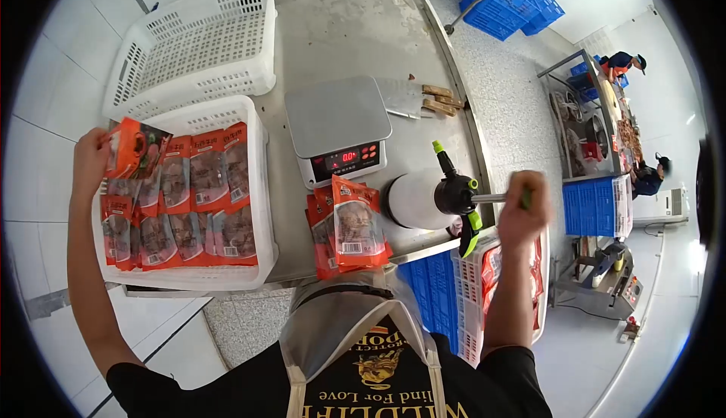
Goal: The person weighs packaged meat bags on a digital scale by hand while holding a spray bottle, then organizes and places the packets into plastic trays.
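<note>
My left hand (92, 159) grips a red food packet (138, 148) by its edge, above the near white basket (261, 184). Rows of red meat packets (215, 172) fill that basket. My right hand (523, 210) is wrapped round the green handle of the pump rod on a pressure sprayer (417, 200). The sprayer has a white bottle and a black and green head, and it lies on its side in this view. Left of it, several red packets (357, 221) are stacked in front of a digital scale (338, 119), whose display reads about 0.0.
A second white basket (227, 10) stands at the far left. Cleavers (399, 97) with wooden handles lie right of the scale on the metal table (325, 32). Blue crates (503, 2) and a crate of red packets (469, 289) are to the right. Two people work at another table.
</note>
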Demonstrator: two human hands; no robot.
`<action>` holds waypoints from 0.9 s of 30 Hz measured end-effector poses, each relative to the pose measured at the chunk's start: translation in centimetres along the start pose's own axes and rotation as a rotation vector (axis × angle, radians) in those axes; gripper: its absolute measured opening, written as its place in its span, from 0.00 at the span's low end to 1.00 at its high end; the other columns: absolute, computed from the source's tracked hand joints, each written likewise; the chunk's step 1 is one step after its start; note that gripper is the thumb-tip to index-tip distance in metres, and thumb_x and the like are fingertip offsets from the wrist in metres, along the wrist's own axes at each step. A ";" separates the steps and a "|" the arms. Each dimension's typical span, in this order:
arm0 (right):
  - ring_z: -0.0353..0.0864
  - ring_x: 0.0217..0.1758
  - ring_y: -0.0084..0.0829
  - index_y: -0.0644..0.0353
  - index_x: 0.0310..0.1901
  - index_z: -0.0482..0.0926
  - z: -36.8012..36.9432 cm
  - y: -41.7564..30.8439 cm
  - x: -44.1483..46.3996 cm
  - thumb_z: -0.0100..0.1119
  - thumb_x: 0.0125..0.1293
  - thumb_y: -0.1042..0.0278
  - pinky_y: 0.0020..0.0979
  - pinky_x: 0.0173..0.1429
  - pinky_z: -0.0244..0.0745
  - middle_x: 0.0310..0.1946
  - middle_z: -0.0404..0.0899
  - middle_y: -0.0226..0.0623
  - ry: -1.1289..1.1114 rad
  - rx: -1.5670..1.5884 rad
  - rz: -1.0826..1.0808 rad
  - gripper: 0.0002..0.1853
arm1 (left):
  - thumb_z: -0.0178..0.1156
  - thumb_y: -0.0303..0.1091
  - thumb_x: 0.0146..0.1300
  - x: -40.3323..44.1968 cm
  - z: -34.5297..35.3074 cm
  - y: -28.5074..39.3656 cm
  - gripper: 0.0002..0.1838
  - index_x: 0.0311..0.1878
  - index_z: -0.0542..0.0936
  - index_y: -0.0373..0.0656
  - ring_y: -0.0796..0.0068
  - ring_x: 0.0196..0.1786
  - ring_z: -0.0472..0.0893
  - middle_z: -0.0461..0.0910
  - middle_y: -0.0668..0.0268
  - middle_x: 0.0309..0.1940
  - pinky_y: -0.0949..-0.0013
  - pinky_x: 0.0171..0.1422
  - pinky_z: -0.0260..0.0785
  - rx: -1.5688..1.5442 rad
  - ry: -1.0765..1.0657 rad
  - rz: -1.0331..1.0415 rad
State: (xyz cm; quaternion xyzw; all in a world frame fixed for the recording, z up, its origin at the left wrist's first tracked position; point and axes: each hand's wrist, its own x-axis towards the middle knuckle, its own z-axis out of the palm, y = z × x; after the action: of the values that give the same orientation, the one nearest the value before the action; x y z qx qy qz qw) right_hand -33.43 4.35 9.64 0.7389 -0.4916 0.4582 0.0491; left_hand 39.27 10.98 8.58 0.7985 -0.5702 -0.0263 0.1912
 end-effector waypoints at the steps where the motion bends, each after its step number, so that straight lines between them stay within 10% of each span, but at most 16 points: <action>1: 0.81 0.28 0.36 0.61 0.32 0.77 1.8 -0.3 -1.2 0.66 0.60 0.82 0.33 0.33 0.75 0.28 0.80 0.40 -0.054 -0.039 -0.074 0.06 | 0.57 0.27 0.67 0.6 -0.5 4.2 0.09 0.43 0.82 0.31 0.61 0.34 0.84 0.84 0.50 0.31 0.62 0.42 0.73 0.008 -0.004 -0.004; 5: 0.83 0.39 0.45 0.62 0.40 0.77 1.9 1.1 -3.5 0.72 0.57 0.76 0.37 0.44 0.77 0.35 0.81 0.43 -0.259 0.108 0.003 0.12 | 0.60 0.28 0.64 3.5 -0.3 16.8 0.08 0.41 0.84 0.35 0.49 0.33 0.84 0.84 0.50 0.31 0.57 0.42 0.75 0.094 0.128 0.219; 10: 0.77 0.47 0.32 0.64 0.58 0.70 0.8 3.9 -9.0 0.72 0.63 0.63 0.33 0.52 0.74 0.47 0.75 0.40 -0.303 0.475 0.524 0.27 | 0.61 0.33 0.64 5.1 5.9 27.5 0.08 0.33 0.80 0.39 0.48 0.33 0.82 0.81 0.54 0.31 0.50 0.39 0.75 0.190 0.388 0.518; 14: 0.73 0.25 0.23 0.66 0.45 0.77 0.0 6.8 -11.9 0.38 0.78 0.32 0.27 0.29 0.69 0.24 0.75 0.32 -0.723 0.850 0.725 0.37 | 0.61 0.32 0.63 2.3 14.2 35.3 0.05 0.32 0.79 0.43 0.56 0.31 0.84 0.78 0.61 0.31 0.55 0.34 0.77 0.207 0.284 0.559; 27: 0.67 0.21 0.18 0.68 0.36 0.79 3.2 2.8 -4.1 0.45 0.79 0.38 0.27 0.26 0.64 0.18 0.70 0.25 -0.995 0.618 0.660 0.34 | 0.62 0.30 0.60 -1.9 24.7 40.1 0.03 0.32 0.78 0.44 0.55 0.31 0.84 0.78 0.62 0.32 0.56 0.33 0.78 0.002 0.170 0.623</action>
State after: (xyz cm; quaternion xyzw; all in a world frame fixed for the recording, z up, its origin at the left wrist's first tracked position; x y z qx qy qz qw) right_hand -33.93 4.03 3.79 0.6531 -0.5020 0.1738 -0.5397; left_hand -3.97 -5.15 -1.19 0.5852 -0.7691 0.1009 0.2364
